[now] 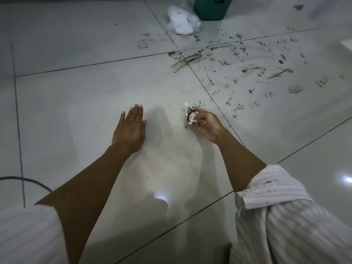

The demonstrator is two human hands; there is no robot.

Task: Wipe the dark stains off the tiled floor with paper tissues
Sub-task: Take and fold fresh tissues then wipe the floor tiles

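I saw one crumpled paper tissue (191, 117), wadded into a small lump and soiled brown-grey on its folds, with a white tip sticking out at its 12 o'clock. My right hand (206, 123) pinched it between curled fingers and thumb, just above the tiled floor (76, 103), right of the frame's centre. My left hand (131, 128) lay flat on the tile at 9 o'clock from the tissue, fingers straight and close together, holding nothing. The dark stains (238, 73) spread at 1 o'clock from the tissue: smeared streaks near a grout crossing and many scattered specks, too many to count. A few crumbs sat just beside the wad. At 12 o'clock stood one green bin (211, 8), with one white plastic bag (182, 20) lying against it. Two striped sleeves (276, 206) were rolled up.
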